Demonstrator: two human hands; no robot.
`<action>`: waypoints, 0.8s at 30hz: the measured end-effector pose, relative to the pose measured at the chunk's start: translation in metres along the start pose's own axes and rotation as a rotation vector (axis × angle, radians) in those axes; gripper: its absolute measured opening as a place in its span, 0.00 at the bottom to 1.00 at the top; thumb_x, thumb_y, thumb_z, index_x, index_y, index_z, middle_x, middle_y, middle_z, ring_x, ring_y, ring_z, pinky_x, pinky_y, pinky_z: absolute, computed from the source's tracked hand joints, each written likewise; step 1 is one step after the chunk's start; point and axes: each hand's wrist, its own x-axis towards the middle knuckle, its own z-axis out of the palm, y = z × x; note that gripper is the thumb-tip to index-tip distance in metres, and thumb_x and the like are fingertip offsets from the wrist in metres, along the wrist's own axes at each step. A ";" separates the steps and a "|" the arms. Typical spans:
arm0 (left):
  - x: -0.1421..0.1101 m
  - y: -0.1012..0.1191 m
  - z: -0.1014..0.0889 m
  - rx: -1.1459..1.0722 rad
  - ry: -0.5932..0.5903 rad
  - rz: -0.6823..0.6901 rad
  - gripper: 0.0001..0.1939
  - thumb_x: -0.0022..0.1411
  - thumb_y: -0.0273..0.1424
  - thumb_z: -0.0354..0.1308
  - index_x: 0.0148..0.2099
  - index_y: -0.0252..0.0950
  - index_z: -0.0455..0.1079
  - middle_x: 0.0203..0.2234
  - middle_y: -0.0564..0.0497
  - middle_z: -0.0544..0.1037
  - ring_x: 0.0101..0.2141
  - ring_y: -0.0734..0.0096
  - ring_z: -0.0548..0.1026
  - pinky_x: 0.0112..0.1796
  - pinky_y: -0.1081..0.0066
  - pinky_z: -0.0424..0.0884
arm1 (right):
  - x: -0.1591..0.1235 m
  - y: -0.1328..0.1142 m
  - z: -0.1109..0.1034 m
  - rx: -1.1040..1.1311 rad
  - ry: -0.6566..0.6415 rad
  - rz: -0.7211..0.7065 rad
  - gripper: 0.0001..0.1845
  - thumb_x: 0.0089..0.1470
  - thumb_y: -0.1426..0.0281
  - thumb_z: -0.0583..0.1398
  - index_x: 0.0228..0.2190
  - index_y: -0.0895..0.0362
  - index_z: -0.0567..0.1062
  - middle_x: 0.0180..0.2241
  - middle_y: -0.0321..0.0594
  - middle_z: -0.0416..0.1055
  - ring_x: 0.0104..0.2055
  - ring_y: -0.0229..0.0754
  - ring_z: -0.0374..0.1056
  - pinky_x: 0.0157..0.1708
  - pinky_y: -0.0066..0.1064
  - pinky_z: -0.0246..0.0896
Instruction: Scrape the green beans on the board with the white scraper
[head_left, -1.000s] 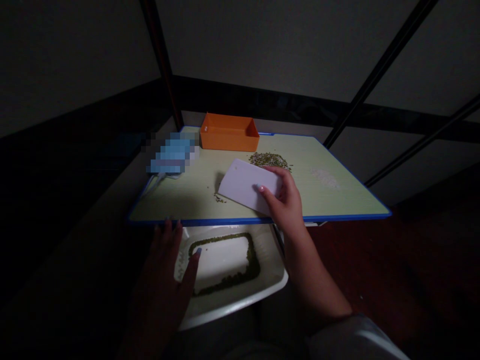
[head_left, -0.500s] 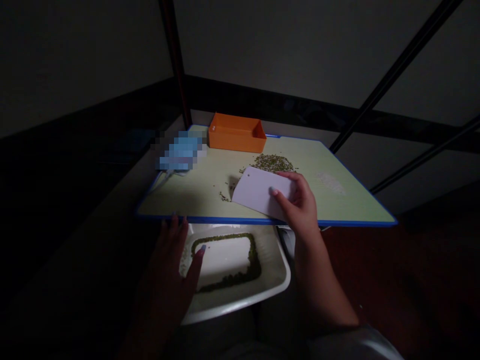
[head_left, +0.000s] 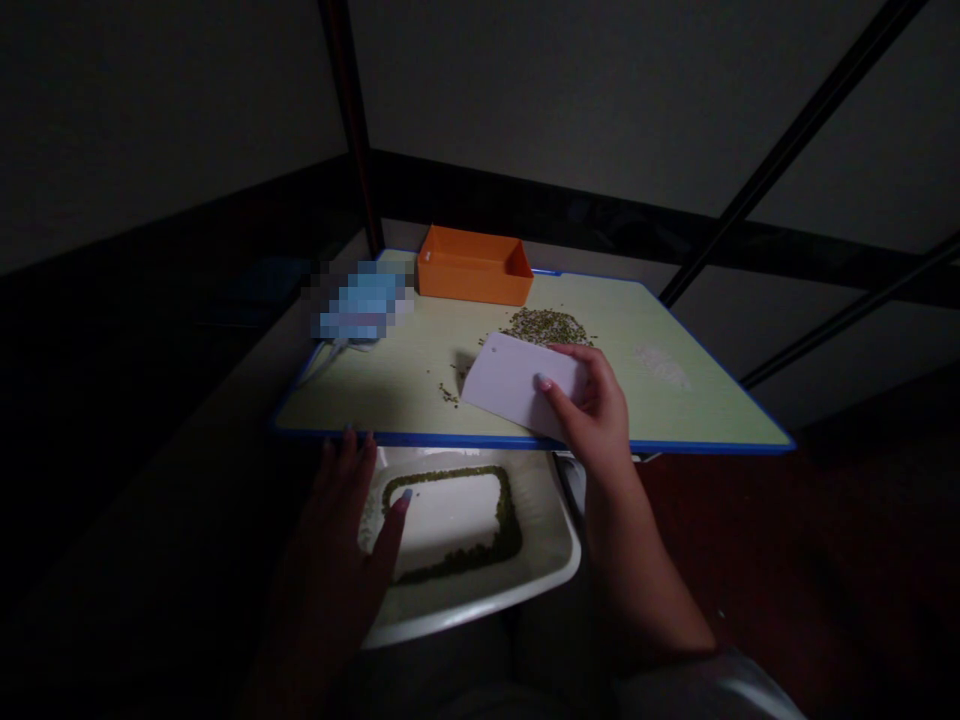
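Observation:
My right hand (head_left: 592,415) is shut on a white rectangular plastic scraper (head_left: 514,385), which rests tilted on a pale green board (head_left: 360,400) with a blue edge. A heap of green mung beans (head_left: 546,325) lies just beyond the scraper, and a few loose beans (head_left: 448,394) sit to its left. My left hand (head_left: 334,540) is open and holds nothing. Its fingers reach the board's front edge, and its thumb lies over a white tray (head_left: 480,610), where a ring of green beans (head_left: 457,565) lies.
An orange rectangular box (head_left: 474,267) stands at the board's far edge. A pixelated blue object (head_left: 364,305) with a cord lies at the far left corner. A patch of white grains (head_left: 660,367) lies on the right. Dark metal poles rise behind the board.
The view has shifted slightly, so the board sits further right in the picture. My hands and the scraper stay in nearly the same place relative to the board.

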 end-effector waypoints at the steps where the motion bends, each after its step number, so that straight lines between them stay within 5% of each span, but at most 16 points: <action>1: 0.000 0.000 0.000 -0.001 0.001 -0.003 0.33 0.63 0.45 0.47 0.68 0.43 0.50 0.69 0.46 0.52 0.68 0.55 0.48 0.64 0.47 0.55 | 0.000 0.000 0.000 -0.003 0.006 -0.004 0.16 0.54 0.69 0.63 0.46 0.48 0.71 0.46 0.40 0.72 0.48 0.47 0.69 0.48 0.43 0.68; 24: 0.001 0.001 -0.001 -0.001 -0.001 -0.004 0.33 0.64 0.45 0.47 0.68 0.43 0.50 0.69 0.46 0.53 0.68 0.56 0.48 0.64 0.48 0.55 | -0.001 -0.003 0.008 0.042 -0.013 0.024 0.16 0.54 0.68 0.63 0.45 0.49 0.71 0.45 0.40 0.73 0.47 0.47 0.70 0.46 0.41 0.68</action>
